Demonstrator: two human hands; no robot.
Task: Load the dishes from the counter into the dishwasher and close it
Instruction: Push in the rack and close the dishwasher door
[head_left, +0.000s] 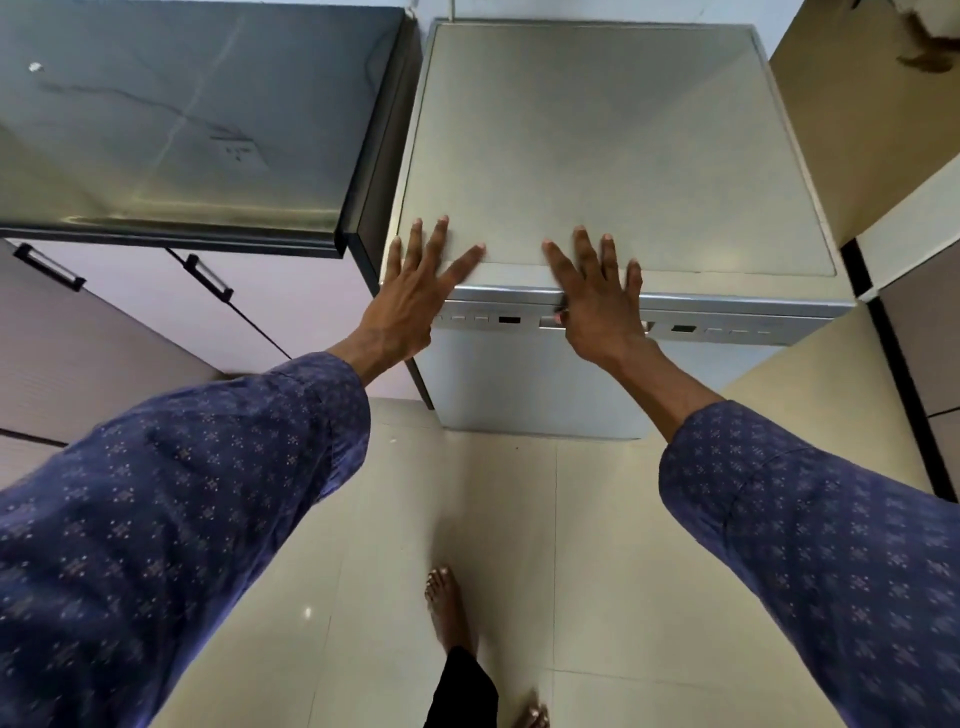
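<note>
A silver dishwasher (613, 135) stands in front of me with its door shut and its control strip (727, 330) facing me. My left hand (415, 291) lies flat with spread fingers on the front left edge of its top. My right hand (597, 296) lies flat with spread fingers on the front middle of the top, its thumb down over the control strip. Neither hand holds anything. No dishes are in view.
A dark shiny counter (171, 124) adjoins the dishwasher on the left, with pale cabinet doors and black handles (208, 275) below it. Beige panels (857, 114) stand on the right. Pale floor tiles (597, 571) lie below, with my bare feet (447, 608) on them.
</note>
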